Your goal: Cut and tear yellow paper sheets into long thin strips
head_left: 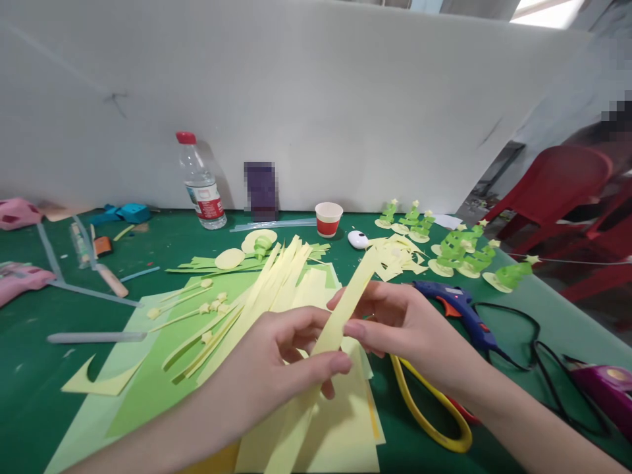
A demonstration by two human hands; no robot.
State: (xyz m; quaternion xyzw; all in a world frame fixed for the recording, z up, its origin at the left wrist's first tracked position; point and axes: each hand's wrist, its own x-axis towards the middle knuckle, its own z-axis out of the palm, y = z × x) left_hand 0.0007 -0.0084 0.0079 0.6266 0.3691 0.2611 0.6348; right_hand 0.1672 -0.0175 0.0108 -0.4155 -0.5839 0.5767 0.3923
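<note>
A long pale yellow paper strip (353, 289) slants up over the stacked sheets. My left hand (296, 355) is closed on it, thumb across the front. Higher on the same strip, my right hand (390, 316) pinches its edge between thumb and fingers. Beneath and behind lie a bundle of pale yellow strips (276, 276), green paper (148, 388) and pale yellow sheets (345, 421). Small folded stars on strips (212, 306) lie to the left. The strip's lower end runs out of the frame's bottom.
At the back stand a water bottle (202, 187) and a paper cup (328, 219). Green spiral ornaments (451, 250) are at the right. A blue glue gun (459, 309) with its cable and yellow-handled scissors (429, 421) lie beside my right arm. Pink tools (22, 280) are far left.
</note>
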